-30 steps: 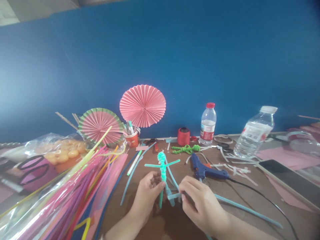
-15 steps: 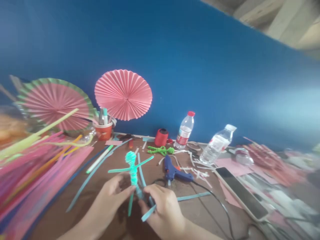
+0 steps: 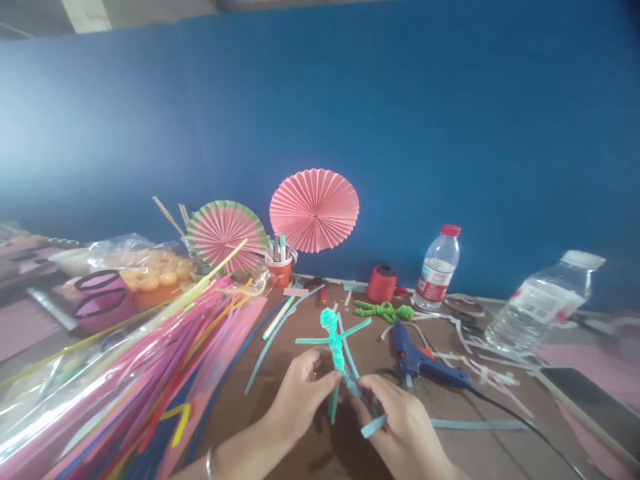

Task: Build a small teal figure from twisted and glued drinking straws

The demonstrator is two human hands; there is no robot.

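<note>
Pens stand in the cup, left of the spool (the phone lies far right).

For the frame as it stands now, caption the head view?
Two bare hands shape a turquoise pipe-cleaner figure beside a blue hot-glue gun and a green pipe-cleaner figure.

Pink paper fan before a blue wall; green-edged fan to its left. A red-capped bottle stands upright; a white-capped bottle appears tilted, near a phone.
</note>
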